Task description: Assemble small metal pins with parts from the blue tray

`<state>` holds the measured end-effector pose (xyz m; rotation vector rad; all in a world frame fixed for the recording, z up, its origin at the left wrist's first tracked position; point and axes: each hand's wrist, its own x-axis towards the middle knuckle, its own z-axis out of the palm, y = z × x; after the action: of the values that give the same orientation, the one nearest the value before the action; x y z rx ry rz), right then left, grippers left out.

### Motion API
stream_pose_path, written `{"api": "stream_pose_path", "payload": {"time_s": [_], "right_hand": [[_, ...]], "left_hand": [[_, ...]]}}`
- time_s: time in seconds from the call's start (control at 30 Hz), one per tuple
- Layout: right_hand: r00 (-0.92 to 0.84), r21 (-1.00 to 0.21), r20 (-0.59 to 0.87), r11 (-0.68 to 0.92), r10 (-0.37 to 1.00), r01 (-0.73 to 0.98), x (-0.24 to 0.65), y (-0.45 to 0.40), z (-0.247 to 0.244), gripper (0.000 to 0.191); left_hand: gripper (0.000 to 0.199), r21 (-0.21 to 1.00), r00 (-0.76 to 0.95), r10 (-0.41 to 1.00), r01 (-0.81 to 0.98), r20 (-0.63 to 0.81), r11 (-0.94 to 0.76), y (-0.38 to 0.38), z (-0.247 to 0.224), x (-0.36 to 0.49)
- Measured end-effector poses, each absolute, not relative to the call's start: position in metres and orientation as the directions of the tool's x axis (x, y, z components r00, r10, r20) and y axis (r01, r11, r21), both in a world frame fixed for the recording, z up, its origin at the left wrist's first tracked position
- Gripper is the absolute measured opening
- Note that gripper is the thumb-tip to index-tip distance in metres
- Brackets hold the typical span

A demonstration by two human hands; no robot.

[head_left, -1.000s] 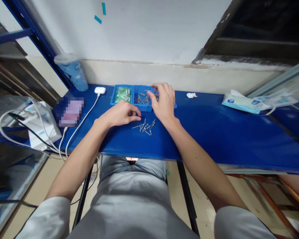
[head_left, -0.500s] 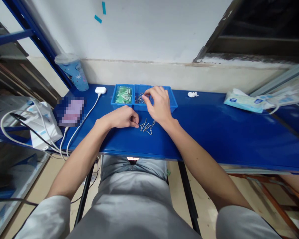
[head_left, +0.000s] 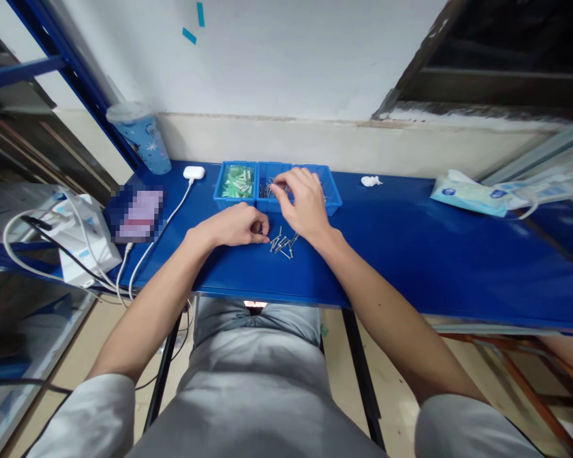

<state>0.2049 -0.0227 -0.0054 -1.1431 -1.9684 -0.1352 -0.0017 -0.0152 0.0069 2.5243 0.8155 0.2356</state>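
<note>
You're sat at a long blue bench (head_left: pixel 410 254) against a white wall, with loose metal pins (head_left: pixel 282 242) scattered just in front of the blue divided tray (head_left: pixel 332 194). Your left hand (head_left: pixel 236 226) is curled beside that pile, can't tell if it's pinching one, and your right hand (head_left: pixel 300 203) has fingertips together over the tray's pin compartment. Left of the tray sits a blue printed cup (head_left: pixel 141 137); its writing's too small to read.

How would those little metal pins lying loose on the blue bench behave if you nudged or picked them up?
The metal pins look thin, straight and rigid, so they would probably stay stiff. Being slender and round, they might roll or scatter on the smooth blue bench. They seem tiny beside the left hand, so likely light and fiddly to pinch.
</note>
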Motion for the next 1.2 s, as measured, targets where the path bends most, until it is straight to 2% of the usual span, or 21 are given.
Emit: {"api": "stream_pose_path", "payload": {"time_s": [0.27,0.5,0.67,0.77,0.97,1.2], "right_hand": [[-0.251,-0.288,0.701,0.586,0.668,0.757,0.2048,-0.0231,-0.0046,0.039],[-0.260,-0.285,0.691,0.584,0.675,0.760,0.2036,-0.0242,-0.0037,0.035],[-0.269,-0.293,0.678,0.587,0.684,0.755,0.2034,-0.0242,-0.0039,0.033],[-0.271,-0.285,0.679,0.585,0.683,0.759,0.2032,-0.0240,-0.0041,0.032],[-0.280,-0.280,0.670,0.583,0.688,0.763,0.2029,-0.0241,-0.0042,0.030],[-0.292,-0.282,0.656,0.585,0.696,0.761,0.2038,-0.0239,-0.0043,0.034]], "left_hand": [[0.018,0.552,0.802,0.597,0.508,-0.023,-0.661,-0.0160,0.0081,-0.0021],[0.007,0.498,0.798,0.602,0.516,0.016,-0.697,-0.0120,0.0026,-0.0031],[0.017,0.441,0.753,0.657,0.575,0.045,-0.689,-0.0103,0.0003,-0.0042],[0.009,0.416,0.754,0.656,0.587,0.031,-0.695,-0.0101,0.0006,-0.0041],[0.016,0.441,0.763,0.646,0.572,0.024,-0.692,-0.0109,0.0011,-0.0032],[0.018,0.443,0.778,0.622,0.531,0.081,-0.722,-0.0115,0.0002,-0.0033]]}}
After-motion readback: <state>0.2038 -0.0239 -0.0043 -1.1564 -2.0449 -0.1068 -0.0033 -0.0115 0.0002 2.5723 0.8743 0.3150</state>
